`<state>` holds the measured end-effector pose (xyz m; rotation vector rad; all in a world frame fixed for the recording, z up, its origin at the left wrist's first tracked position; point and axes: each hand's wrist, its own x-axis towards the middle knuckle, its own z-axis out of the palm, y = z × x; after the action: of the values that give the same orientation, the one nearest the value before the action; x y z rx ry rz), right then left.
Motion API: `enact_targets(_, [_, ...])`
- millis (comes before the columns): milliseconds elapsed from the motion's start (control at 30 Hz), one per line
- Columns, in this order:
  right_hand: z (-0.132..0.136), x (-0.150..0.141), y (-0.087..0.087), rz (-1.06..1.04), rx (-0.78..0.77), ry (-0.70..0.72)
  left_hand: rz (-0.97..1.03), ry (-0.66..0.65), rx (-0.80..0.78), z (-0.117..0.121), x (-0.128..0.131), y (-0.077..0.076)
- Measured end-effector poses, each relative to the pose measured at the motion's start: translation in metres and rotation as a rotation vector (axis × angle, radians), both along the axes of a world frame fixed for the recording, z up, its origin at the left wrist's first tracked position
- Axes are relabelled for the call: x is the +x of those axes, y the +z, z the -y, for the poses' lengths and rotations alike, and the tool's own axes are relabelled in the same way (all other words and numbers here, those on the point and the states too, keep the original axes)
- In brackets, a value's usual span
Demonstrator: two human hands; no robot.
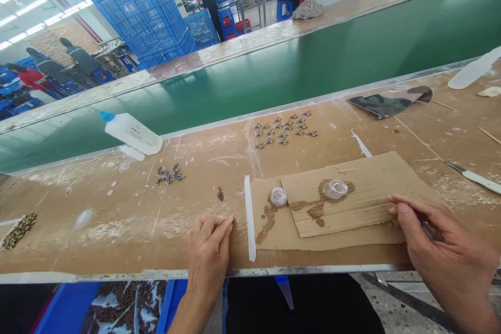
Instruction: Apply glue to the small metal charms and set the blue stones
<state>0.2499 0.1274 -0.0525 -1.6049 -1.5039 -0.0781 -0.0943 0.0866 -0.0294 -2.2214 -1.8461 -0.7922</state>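
Observation:
My left hand (209, 248) rests on the brown work surface near its front edge, fingers curled and pressed together; whatever they may hold is hidden. Just beyond it lies a small pile of tiny brown pieces (221, 194). Over the right edge of the cardboard sheet (368, 209) hovers my right hand (442, 245), thumb and forefinger pinched; I cannot make out anything between them. On the cardboard sit a small round clear dish with whitish contents (278, 197) and a clear puddle-like blob (334, 188), with wet stains around them. A thin wooden stick (347, 170) lies behind the blob.
Small blue-and-gold figures stand in rows (284, 128); others lie heaped (170, 174). A blue-capped bottle (133, 132), a camouflage cloth (391, 102), a knife (475, 177) and a pile of small brass-coloured parts (19, 230) lie around. Behind runs a green belt (250, 78).

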Motion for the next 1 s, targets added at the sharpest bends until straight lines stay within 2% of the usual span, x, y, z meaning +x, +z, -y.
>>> enact_targets(267, [0.000,0.000,-0.002,-0.041,-0.010,0.007,-0.069,0.019,0.006,0.005,-0.007,0.009])
enact_targets(567, [0.002,0.003,-0.003,-0.007,-0.002,-0.003,-0.145,0.012,-0.019,0.009,0.000,0.001])
enact_targets(867, [0.001,0.000,0.002,0.006,0.006,0.009,-0.108,0.005,-0.077,0.006,0.002,-0.002])
enact_targets(1000, [0.000,-0.002,0.004,-0.009,0.009,0.017,-0.069,0.004,-0.068,0.011,0.002,0.006])
